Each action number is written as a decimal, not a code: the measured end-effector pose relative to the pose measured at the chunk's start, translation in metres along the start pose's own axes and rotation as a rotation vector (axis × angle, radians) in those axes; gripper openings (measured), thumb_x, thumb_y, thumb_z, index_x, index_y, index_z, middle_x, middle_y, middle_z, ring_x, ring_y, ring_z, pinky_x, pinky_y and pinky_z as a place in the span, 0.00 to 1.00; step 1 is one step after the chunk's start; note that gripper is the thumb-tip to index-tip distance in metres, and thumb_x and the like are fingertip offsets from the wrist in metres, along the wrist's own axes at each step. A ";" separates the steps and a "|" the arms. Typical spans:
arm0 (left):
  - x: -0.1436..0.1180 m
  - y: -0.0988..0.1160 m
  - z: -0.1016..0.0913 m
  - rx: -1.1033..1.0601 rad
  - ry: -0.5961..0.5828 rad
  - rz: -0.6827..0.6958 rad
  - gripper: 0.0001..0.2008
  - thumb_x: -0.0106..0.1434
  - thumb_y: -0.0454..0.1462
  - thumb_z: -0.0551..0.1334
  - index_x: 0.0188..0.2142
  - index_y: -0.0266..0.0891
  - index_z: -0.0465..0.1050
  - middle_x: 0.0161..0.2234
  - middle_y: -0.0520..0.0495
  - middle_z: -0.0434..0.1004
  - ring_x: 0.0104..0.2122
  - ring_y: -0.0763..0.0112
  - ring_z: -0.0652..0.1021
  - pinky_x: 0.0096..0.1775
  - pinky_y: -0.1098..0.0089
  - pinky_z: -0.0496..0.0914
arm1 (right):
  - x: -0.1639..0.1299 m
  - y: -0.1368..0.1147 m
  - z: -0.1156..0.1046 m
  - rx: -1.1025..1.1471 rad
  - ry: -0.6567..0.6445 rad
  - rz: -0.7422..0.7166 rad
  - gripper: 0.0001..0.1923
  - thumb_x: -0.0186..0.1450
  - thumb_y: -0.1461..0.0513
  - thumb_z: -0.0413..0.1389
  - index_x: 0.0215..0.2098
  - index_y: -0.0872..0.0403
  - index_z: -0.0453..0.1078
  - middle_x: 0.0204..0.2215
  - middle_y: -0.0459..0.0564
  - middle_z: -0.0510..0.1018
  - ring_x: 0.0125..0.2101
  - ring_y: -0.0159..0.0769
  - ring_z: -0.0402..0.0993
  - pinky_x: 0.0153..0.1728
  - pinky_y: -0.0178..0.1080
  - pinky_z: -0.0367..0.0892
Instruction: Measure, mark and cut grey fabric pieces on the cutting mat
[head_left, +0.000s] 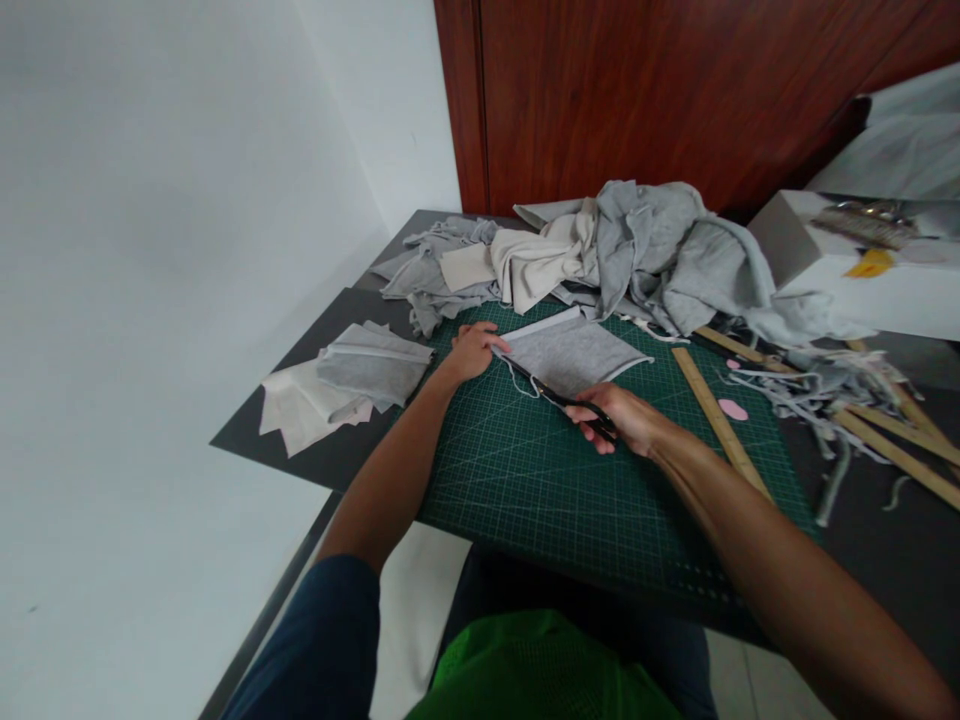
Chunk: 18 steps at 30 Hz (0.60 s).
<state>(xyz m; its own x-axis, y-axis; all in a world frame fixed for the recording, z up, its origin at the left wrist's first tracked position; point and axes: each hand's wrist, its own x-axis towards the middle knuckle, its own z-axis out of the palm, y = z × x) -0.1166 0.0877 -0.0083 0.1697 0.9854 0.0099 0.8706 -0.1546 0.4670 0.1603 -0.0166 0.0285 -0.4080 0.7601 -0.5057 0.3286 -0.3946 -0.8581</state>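
A piece of grey fabric [581, 352] with pale edges lies on the green cutting mat [517, 470]. My left hand [474, 350] is at its left corner, fingers closed on the fabric's edge. In my right hand [611, 412] is a pair of black-handled scissors [556, 396], its blades pointing up and left along the near edge of the fabric. A thin pale strip curls beside the blades, close to that edge. Whether the blades are parted is too small to tell.
Heaped grey fabric [660, 250] and cream fabric [540, 260] line the back. Folded pieces [375, 365] lie left. A wooden ruler [720, 420], fabric scraps [817, 390] and a white box [885, 290] are on the right. A wall stands left.
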 end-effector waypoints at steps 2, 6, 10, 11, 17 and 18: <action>0.000 -0.001 0.000 0.000 0.000 0.001 0.28 0.63 0.26 0.54 0.49 0.55 0.86 0.67 0.56 0.72 0.64 0.55 0.68 0.67 0.49 0.61 | 0.000 -0.001 0.001 0.006 -0.002 0.003 0.16 0.58 0.52 0.65 0.24 0.53 0.69 0.16 0.46 0.73 0.13 0.31 0.67 0.13 0.34 0.61; 0.000 -0.001 0.000 -0.016 -0.001 0.011 0.28 0.63 0.26 0.54 0.50 0.55 0.86 0.67 0.55 0.72 0.65 0.54 0.68 0.67 0.47 0.60 | 0.003 -0.004 0.005 0.024 0.006 0.006 0.15 0.60 0.54 0.64 0.24 0.53 0.69 0.16 0.46 0.72 0.13 0.31 0.67 0.13 0.34 0.60; -0.001 0.000 -0.001 -0.022 -0.010 0.004 0.28 0.62 0.26 0.54 0.48 0.53 0.87 0.67 0.55 0.72 0.66 0.54 0.67 0.67 0.49 0.60 | 0.004 -0.006 0.006 0.011 0.009 0.001 0.15 0.60 0.54 0.64 0.23 0.53 0.68 0.15 0.46 0.72 0.12 0.31 0.66 0.13 0.34 0.59; -0.001 0.001 -0.002 -0.020 -0.013 0.004 0.28 0.61 0.26 0.53 0.48 0.52 0.87 0.67 0.55 0.72 0.66 0.54 0.67 0.67 0.49 0.60 | 0.004 -0.006 0.005 0.006 0.005 -0.001 0.16 0.60 0.53 0.65 0.23 0.53 0.68 0.15 0.46 0.72 0.12 0.31 0.66 0.13 0.34 0.59; -0.002 0.001 -0.003 -0.022 -0.009 0.016 0.30 0.58 0.25 0.54 0.48 0.51 0.87 0.67 0.56 0.72 0.66 0.55 0.68 0.67 0.51 0.61 | 0.010 -0.007 0.007 0.049 0.009 0.014 0.16 0.60 0.53 0.65 0.24 0.54 0.69 0.16 0.47 0.73 0.13 0.32 0.67 0.12 0.34 0.59; -0.002 0.002 -0.003 -0.025 -0.008 0.020 0.30 0.57 0.25 0.54 0.48 0.51 0.87 0.67 0.56 0.73 0.66 0.55 0.68 0.67 0.51 0.61 | 0.011 -0.007 0.007 0.054 0.011 0.016 0.15 0.60 0.53 0.65 0.24 0.54 0.69 0.16 0.47 0.73 0.13 0.32 0.67 0.12 0.34 0.59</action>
<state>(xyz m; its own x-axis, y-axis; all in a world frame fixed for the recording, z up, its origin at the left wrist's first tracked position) -0.1171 0.0855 -0.0045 0.1909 0.9815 0.0130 0.8550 -0.1727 0.4891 0.1473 -0.0093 0.0280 -0.3938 0.7589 -0.5187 0.2887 -0.4337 -0.8536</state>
